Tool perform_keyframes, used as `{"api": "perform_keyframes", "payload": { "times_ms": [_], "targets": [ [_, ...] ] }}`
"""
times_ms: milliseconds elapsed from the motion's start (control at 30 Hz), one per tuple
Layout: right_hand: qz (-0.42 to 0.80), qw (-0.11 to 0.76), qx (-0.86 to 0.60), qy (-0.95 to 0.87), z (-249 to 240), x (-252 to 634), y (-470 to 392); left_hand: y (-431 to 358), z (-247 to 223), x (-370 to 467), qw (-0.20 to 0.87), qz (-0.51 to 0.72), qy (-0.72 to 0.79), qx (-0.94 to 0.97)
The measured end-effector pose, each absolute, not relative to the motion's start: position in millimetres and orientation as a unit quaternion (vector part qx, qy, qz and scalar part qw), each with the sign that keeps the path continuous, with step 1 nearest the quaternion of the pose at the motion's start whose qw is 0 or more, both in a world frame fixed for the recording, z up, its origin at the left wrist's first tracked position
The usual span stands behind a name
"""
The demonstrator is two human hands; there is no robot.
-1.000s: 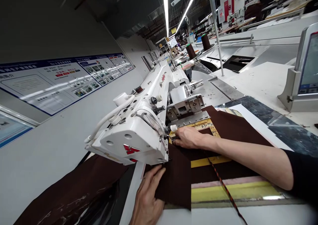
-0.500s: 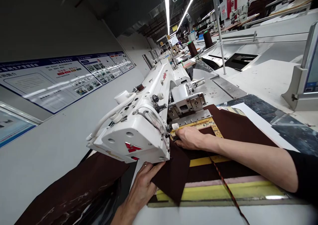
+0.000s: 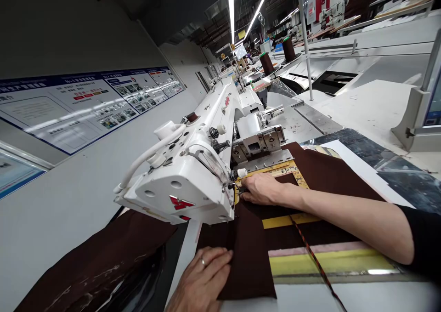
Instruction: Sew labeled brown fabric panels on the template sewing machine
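Observation:
My left hand [image 3: 205, 280], with a ring on one finger, lies flat with fingers stretched out on a dark brown fabric piece [image 3: 250, 266]. This piece spreads out from beneath the head of a white sewing machine [image 3: 198, 183]. Close to the needle area, my right hand [image 3: 263, 189] has its fingers bent together over the brown fabric; its fingertips are partly hidden, so what they pinch does not show. Just behind that hand is a yellow template frame [image 3: 299, 173] with handwriting, under the machine's metal clamp [image 3: 268, 161].
A black-and-orange cord [image 3: 315, 260] crosses the fabric and a yellow strip [image 3: 330, 262] at the front. More brown fabric [image 3: 113, 243] hangs at left. A screen [image 3: 432, 103] stands at right, and brown thread cones [image 3: 266, 64] stand farther back.
My left hand has moved down from beneath the machine head onto the fabric. The fabric's pointed, turned corner now lies spread flat. My right hand has stayed nearly in place.

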State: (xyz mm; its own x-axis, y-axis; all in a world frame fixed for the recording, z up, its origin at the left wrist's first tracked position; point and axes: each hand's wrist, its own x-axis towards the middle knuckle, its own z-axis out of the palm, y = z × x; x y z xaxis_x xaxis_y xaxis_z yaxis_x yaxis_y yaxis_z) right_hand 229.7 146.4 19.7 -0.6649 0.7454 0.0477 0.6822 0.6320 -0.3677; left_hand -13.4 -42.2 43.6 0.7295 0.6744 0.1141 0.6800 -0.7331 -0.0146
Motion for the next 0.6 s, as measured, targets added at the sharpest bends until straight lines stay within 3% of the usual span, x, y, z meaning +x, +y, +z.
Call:
{"api": "perform_keyframes", "payload": {
  "times_ms": [333, 600],
  "targets": [
    [0.167, 0.093, -0.396, -0.898, 23, 231, 147, -13, 21, -9, 0.064, -0.067, -0.477, -0.874],
    [0.195, 0.073, -0.355, -0.911, 28, 243, 159, -9, 19, -7, 0.05, -0.12, -0.417, -0.899]
  ]
}}
